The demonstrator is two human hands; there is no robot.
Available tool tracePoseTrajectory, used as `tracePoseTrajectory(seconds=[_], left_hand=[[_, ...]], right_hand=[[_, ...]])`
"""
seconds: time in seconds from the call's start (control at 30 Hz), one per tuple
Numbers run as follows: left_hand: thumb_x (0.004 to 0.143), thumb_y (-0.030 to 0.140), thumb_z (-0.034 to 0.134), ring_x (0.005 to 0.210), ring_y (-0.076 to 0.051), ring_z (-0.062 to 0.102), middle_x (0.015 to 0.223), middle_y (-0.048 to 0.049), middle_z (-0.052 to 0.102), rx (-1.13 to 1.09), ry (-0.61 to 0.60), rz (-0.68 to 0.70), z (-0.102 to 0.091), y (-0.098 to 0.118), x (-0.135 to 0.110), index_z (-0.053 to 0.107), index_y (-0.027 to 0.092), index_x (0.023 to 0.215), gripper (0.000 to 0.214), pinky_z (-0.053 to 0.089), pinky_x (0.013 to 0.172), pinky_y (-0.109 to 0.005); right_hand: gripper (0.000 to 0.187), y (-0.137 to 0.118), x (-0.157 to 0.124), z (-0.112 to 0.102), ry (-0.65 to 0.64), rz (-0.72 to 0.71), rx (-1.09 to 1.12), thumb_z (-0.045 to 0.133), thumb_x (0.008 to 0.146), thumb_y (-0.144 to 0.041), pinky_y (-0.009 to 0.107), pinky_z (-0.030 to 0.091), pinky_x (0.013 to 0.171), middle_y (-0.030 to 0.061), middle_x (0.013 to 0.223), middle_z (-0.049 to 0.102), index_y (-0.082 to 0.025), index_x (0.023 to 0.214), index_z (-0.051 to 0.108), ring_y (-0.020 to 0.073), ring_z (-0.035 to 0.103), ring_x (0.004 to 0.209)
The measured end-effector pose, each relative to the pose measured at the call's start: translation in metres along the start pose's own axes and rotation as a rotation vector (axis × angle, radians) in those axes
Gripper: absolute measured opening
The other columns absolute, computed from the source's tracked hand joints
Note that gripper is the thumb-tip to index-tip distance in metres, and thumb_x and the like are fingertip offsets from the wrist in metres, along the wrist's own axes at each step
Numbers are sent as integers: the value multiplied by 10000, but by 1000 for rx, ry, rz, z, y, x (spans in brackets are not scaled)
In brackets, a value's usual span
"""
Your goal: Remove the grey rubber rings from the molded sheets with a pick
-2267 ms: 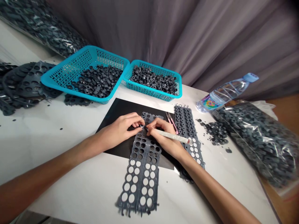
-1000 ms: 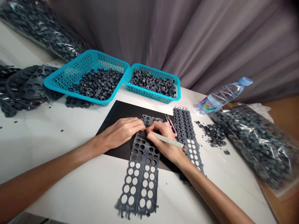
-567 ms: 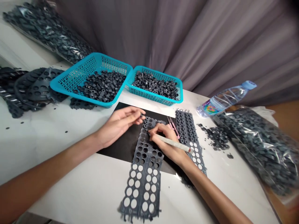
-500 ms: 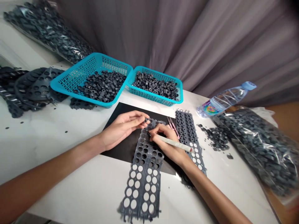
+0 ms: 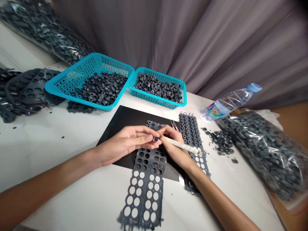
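Note:
A long dark grey rubber strip full of round holes point(image 5: 145, 184) lies across a black mat point(image 5: 125, 123) on the white table. My left hand point(image 5: 125, 143) rests over the strip's far part, its fingertips pinching a small dark rubber ring point(image 5: 155, 139). Close beside it, my right hand point(image 5: 173, 144) grips a white-wrapped knife-like tool point(image 5: 183, 146) like a pen, its tip at the ring. A second strip point(image 5: 192, 134), with its rings in place at the far end, lies to the right, and pink snips point(image 5: 173, 124) lie between the two strips.
Two turquoise baskets point(image 5: 72, 80) point(image 5: 183, 91) of grey rings stand at the back. Clear bags of rings lie at the right point(image 5: 264, 147) and back left point(image 5: 45, 29). A water bottle point(image 5: 228, 101), loose rings point(image 5: 221, 141) and emptied strips point(image 5: 21, 89) lie around.
My left hand lifted toward the baskets and opened, then came back over the strip pinching a ring at the tool's tip. My right hand stayed on the strip with the tool.

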State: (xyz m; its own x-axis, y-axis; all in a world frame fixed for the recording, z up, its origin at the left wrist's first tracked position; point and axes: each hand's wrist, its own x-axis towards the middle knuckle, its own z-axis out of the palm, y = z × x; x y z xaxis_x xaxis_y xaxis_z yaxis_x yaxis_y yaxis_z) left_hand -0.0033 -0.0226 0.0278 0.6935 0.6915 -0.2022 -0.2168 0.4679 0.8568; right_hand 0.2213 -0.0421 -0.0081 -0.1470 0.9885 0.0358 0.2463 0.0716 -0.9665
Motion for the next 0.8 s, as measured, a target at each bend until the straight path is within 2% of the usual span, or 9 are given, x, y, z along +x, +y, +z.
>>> tracePoseTrajectory(seconds=[0.17, 0.3, 0.4, 0.47, 0.53, 0.6, 0.7, 0.8], left_hand=[[991, 281, 729, 1029, -147, 743, 1140, -106, 784, 3, 7, -4, 1, 1, -1, 755, 153, 1164, 217, 564, 948, -218], [989, 313, 732, 1025, -153, 743, 1161, -104, 776, 47, 21, 4, 1, 1, 0, 738, 156, 1179, 246, 571, 918, -216], [978, 369, 741, 991, -165, 748, 1144, -100, 775, 139, 48, 19, -2, -2, 2, 706, 170, 1216, 312, 584, 866, -231], [957, 392, 762, 965, -176, 750, 1068, -84, 779, 202, 90, 46, -4, -6, 5, 689, 171, 1181, 322, 591, 845, -248], [937, 397, 782, 951, -187, 749, 978, -62, 771, 247, 132, 80, -6, -10, 8, 668, 165, 1094, 302, 596, 838, -266], [934, 404, 781, 927, -193, 750, 925, -51, 761, 274, 145, 98, -8, -14, 10, 636, 166, 1042, 299, 598, 826, -281], [964, 435, 733, 924, -206, 752, 927, -57, 757, 306, 124, 98, -10, -18, 12, 608, 172, 1051, 305, 601, 819, -305], [998, 480, 661, 924, -218, 743, 985, -60, 743, 449, 166, 152, -13, -19, 12, 594, 193, 1063, 302, 600, 779, -323]], right_hand=[[73, -3, 1, 1, 14, -11, -36, 623, 955, -196, 282, 487, 779, 3, 881, 702, -202, 887, 649, 162, 638, 826], [156, -7, -1, 3, 91, -57, -78, 611, 1024, -334, 295, 491, 774, 3, 865, 692, -213, 957, 683, 165, 638, 807], [220, -11, -4, 2, 160, -132, -110, 557, 1062, -369, 313, 496, 793, 16, 881, 685, -232, 1041, 729, 174, 641, 825], [224, -13, -7, 1, 131, -216, -143, 557, 1065, -356, 330, 501, 834, 28, 909, 699, -239, 1058, 747, 186, 654, 863], [178, -16, -9, 1, 46, -278, -160, 602, 1044, -334, 338, 511, 848, 36, 947, 720, -242, 1057, 754, 193, 668, 885], [146, -19, -9, 3, -20, -284, -170, 631, 1029, -318, 335, 519, 835, 36, 954, 730, -241, 1041, 754, 193, 676, 882], [174, -27, -5, 1, -52, -264, -227, 608, 1040, -321, 320, 517, 819, 35, 935, 729, -225, 980, 741, 182, 678, 866], [181, -40, 1, -23, -58, -228, -383, 615, 1024, -344, 314, 503, 776, 40, 932, 738, -214, 964, 725, 183, 672, 828]])
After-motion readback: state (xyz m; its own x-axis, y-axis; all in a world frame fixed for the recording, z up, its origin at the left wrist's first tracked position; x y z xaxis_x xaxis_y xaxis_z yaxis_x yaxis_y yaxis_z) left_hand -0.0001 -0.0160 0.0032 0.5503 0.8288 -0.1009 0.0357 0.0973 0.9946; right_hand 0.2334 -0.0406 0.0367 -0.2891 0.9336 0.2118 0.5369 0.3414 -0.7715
